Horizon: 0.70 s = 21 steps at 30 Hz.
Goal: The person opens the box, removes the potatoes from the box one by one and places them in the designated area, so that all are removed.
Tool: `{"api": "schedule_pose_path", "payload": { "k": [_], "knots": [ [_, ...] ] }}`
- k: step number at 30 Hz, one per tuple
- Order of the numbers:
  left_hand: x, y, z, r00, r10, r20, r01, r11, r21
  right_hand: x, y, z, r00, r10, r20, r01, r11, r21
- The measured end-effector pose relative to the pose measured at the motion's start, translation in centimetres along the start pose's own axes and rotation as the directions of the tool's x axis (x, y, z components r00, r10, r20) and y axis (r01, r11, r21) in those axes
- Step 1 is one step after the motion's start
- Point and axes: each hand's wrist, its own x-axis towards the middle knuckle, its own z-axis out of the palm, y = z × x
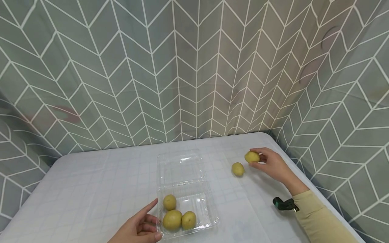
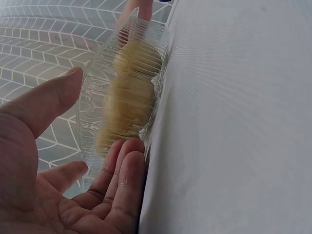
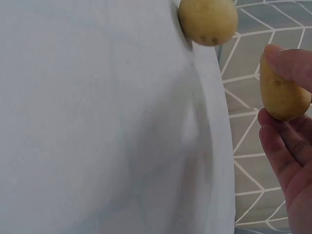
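Observation:
Between the thumb and fingers of my right hand (image 1: 268, 162) is a small yellow potato (image 1: 252, 156), held above the right side of the table. Another potato (image 1: 238, 169) lies on the cloth just left of it; in the right wrist view, this loose potato (image 3: 208, 22) shows at the top. A clear plastic clamshell box (image 1: 206, 206) lies with its lid (image 1: 180, 167) folded back. Three potatoes (image 1: 172, 220) sit together in its near left part. My left hand (image 1: 139, 224) rests at the box's left side, its fingers (image 2: 129, 170) spread and touching the ribbed wall.
A white cloth covers the table (image 1: 91, 192). Grey patterned curtains (image 1: 188, 74) hang behind it and along both sides. A dark device (image 1: 285, 204) is strapped at the right wrist, by the tan sleeve (image 1: 319, 216).

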Motion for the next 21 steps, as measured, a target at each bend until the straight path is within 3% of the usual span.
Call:
{"api": "schedule_pose_path", "payload": {
  "k": [21],
  "knots": [
    [-0.1, 0.2, 0.0, 1.000, 0.018, -0.003, -0.018, 1.000, 0.015, -0.4, 3.8, -0.3, 0.996, 0.091, 0.024, -0.089, 0.994, -0.067]
  ]
}}
